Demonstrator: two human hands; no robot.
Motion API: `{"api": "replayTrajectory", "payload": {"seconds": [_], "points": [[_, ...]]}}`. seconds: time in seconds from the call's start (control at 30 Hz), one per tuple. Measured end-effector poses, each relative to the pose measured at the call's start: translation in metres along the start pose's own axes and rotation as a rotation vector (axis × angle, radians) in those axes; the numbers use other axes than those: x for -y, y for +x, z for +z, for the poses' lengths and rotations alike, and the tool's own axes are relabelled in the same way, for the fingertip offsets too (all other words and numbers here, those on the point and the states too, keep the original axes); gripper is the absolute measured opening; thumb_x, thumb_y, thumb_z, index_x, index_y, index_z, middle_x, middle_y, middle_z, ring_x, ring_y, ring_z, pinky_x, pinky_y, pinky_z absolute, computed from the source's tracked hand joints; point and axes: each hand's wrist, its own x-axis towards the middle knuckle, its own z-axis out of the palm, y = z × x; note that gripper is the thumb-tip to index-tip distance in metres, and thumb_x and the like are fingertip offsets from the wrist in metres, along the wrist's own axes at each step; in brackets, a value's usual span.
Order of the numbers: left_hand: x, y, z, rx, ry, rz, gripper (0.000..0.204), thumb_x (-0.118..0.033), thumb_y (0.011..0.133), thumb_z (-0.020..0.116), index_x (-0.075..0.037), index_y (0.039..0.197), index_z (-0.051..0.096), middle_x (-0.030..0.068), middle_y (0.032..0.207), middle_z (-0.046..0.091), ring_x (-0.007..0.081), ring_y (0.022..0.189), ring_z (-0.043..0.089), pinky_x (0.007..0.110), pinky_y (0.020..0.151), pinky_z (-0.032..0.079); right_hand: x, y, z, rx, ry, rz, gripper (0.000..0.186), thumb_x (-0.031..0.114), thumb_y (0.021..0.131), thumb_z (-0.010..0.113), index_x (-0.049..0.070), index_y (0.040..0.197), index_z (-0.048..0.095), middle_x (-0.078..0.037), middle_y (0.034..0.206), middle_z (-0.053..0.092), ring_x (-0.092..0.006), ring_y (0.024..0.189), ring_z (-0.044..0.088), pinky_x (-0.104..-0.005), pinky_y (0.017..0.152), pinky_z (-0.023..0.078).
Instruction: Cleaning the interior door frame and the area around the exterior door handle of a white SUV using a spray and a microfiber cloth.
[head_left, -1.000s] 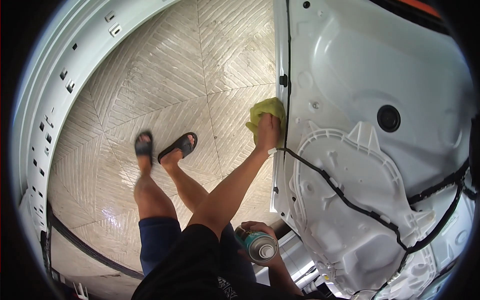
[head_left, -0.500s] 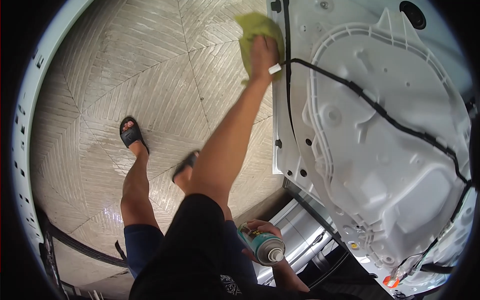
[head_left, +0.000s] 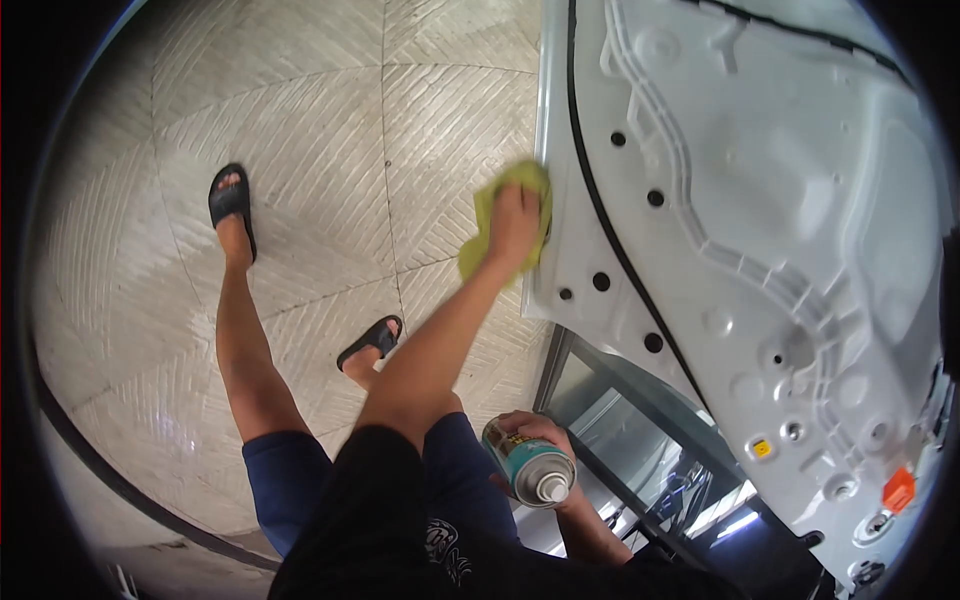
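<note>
In the head view, the fingers of my left hand (head_left: 513, 225) grip a yellow-green cloth (head_left: 477, 255) along the pale panel's (head_left: 760, 180) left edge, just above its lower corner. My right hand's (head_left: 540, 428) fingers wrap a teal spray can (head_left: 520, 458), beside the window glass (head_left: 620, 420). Left of the cloth, patterned floor (head_left: 300, 130) spreads wide, past my sandals (head_left: 232, 205).

ok so left hand (head_left: 513, 230) has a yellowish cloth (head_left: 484, 235) bunched up by the door's (head_left: 725, 300) edge, right hand's (head_left: 540, 428) wrapped round a can (head_left: 538, 468), black sandals (head_left: 231, 203) on the grooved floor (head_left: 300, 180), orange clip (head_left: 898, 490) over on the door's inner side
</note>
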Motion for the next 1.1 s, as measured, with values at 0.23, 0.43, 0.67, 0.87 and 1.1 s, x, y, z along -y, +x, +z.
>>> {"api": "replayTrajectory", "payload": {"seconds": [0.23, 0.43, 0.67, 0.87, 1.1], "points": [[-0.001, 0.058, 0.012, -0.099, -0.078, 0.125, 0.038, -0.03, 0.104, 0.045, 0.003, 0.112, 0.061, 0.0344, 0.118, 0.063, 0.0522, 0.11, 0.06, 0.052, 0.094, 0.048, -0.068, -0.074, -0.046, -0.097, -0.032, -0.031, 0.078, 0.002, 0.067, 0.094, 0.01, 0.133, 0.053, -0.017, 0.128, 0.063, -0.0333, 0.126, 0.06, -0.0456, 0.104, 0.049], [0.072, -0.075, 0.024, -0.088, -0.225, 0.004, 0.035, -0.028, 0.105, 0.047, 0.004, 0.11, 0.06, 0.0311, 0.111, 0.064, 0.0444, 0.104, 0.063, 0.047, 0.091, 0.048, -0.097, -0.112, -0.065, -0.035, 0.003, -0.003, 0.076, 0.005, 0.068, 0.094, 0.008, 0.133, 0.053, -0.016, 0.13, 0.063, -0.0314, 0.126, 0.06, -0.0446, 0.104, 0.049], [0.126, -0.171, 0.034, -0.081, -0.107, -0.109, 0.036, -0.027, 0.107, 0.046, 0.002, 0.122, 0.06, 0.0233, 0.107, 0.067, 0.035, 0.101, 0.065, 0.043, 0.092, 0.049, -0.08, -0.129, -0.074, -0.033, -0.078, 0.012, 0.075, 0.007, 0.066, 0.096, 0.008, 0.13, 0.056, -0.016, 0.13, 0.063, -0.0296, 0.125, 0.061, -0.0419, 0.103, 0.049], [0.101, -0.128, 0.03, -0.165, -0.016, -0.012, 0.031, -0.025, 0.103, 0.05, 0.005, 0.102, 0.06, 0.0307, 0.102, 0.063, 0.0466, 0.102, 0.063, 0.05, 0.088, 0.048, -0.071, -0.123, -0.081, -0.03, -0.14, 0.012, 0.076, 0.006, 0.066, 0.096, 0.008, 0.13, 0.055, -0.015, 0.129, 0.064, -0.0295, 0.124, 0.061, -0.0416, 0.102, 0.05], [0.096, -0.106, 0.027, -0.135, -0.213, -0.009, 0.033, -0.026, 0.104, 0.049, 0.005, 0.102, 0.06, 0.0244, 0.094, 0.064, 0.0375, 0.088, 0.063, 0.047, 0.085, 0.049, -0.1, -0.146, -0.071, -0.129, -0.04, -0.015, 0.077, 0.006, 0.066, 0.096, 0.007, 0.131, 0.055, -0.016, 0.131, 0.063, -0.0291, 0.126, 0.06, -0.0416, 0.104, 0.049]]}}
